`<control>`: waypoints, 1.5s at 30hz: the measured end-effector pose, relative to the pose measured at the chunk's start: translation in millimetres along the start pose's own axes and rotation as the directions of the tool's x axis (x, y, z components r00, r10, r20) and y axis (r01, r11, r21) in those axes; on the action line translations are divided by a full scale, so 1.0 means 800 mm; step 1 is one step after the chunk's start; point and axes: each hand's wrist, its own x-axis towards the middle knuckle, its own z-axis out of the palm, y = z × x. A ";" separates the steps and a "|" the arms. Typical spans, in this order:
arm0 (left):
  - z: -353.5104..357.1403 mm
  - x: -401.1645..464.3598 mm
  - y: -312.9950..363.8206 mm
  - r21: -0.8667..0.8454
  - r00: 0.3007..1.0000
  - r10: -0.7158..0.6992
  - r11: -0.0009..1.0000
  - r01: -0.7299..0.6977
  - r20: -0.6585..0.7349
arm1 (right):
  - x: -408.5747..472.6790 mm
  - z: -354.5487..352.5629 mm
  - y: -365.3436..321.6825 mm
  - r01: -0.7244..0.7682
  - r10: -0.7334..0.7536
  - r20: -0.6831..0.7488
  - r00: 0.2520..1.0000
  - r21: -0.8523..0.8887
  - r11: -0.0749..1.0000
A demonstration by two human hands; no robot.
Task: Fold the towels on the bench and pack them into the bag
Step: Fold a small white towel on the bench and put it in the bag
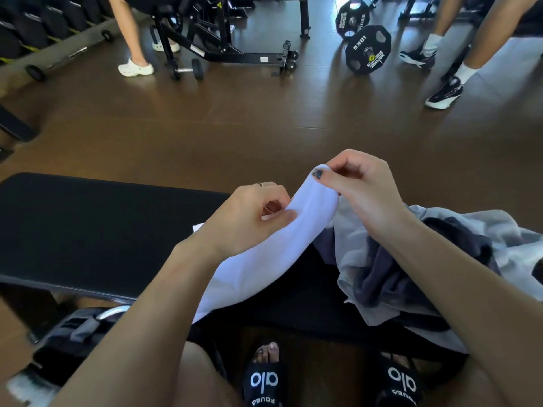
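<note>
My left hand (249, 218) and right hand (361, 186) both pinch the top edge of a white towel (264, 259), lifted above the black bench (88, 230), its lower end draping toward my legs. Just right of it, grey and dark towels (411, 259) lie crumpled on the bench, my right forearm above them
</note>
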 end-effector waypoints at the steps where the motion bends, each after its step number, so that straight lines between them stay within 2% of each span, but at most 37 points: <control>1: -0.001 -0.002 -0.003 0.064 0.999 0.012 0.998 -0.014 0.031 | 0.001 -0.002 0.000 0.004 -0.004 -0.023 1.000 -0.002 1.000; 4: -0.008 -0.012 -0.013 0.199 0.994 0.021 0.979 -0.042 0.109 | 0.002 -0.006 -0.001 0.012 -0.012 -0.056 0.998 -0.007 1.000; 8: -0.032 -0.033 -0.027 0.324 0.985 -0.091 0.945 0.038 0.149 | 0.004 -0.012 -0.001 0.008 -0.008 -0.092 0.996 0.003 1.000; 14: -0.043 -0.056 -0.027 0.555 0.957 -0.175 0.831 0.016 0.233 | 0.006 -0.016 -0.001 -0.017 0.030 -0.138 0.990 0.094 0.995; 18: -0.041 -0.075 -0.036 0.643 0.967 -0.146 0.765 -0.023 0.209 | 0.007 -0.022 -0.002 -0.034 0.059 -0.158 0.986 0.159 0.987; 21: -0.036 -0.091 -0.055 0.706 0.980 -0.068 0.703 -0.085 0.187 | 0.007 -0.023 -0.004 -0.036 0.069 -0.178 0.982 0.182 0.983; 27: -0.045 -0.116 -0.065 0.722 0.996 0.046 0.686 -0.087 0.076 | 0.004 -0.023 -0.006 -0.017 0.045 -0.228 0.973 0.120 0.993; 30: -0.067 -0.112 -0.052 0.672 0.992 0.039 0.739 0.055 -0.124 | 0.005 -0.026 -0.005 -0.011 0.031 -0.273 0.961 0.074 0.997; 32: -0.087 -0.109 -0.042 0.596 0.981 0.028 0.797 0.094 -0.193 | 0.007 -0.028 -0.004 -0.022 0.033 -0.283 0.959 0.040 0.999; 36: -0.120 -0.101 -0.029 0.618 0.975 0.120 0.786 0.023 -0.189 | 0.012 -0.029 -0.006 -0.039 0.041 -0.301 0.953 0.013 0.999; 41: -0.153 -0.100 -0.016 0.692 0.955 0.288 0.702 -0.166 -0.064 | 0.018 -0.032 -0.014 -0.041 0.040 -0.301 0.953 0.003 0.999; 45: -0.179 -0.101 -0.017 0.668 0.950 0.299 0.727 -0.161 -0.096 | 0.019 -0.035 -0.025 0.011 -0.010 -0.228 0.974 0.002 1.000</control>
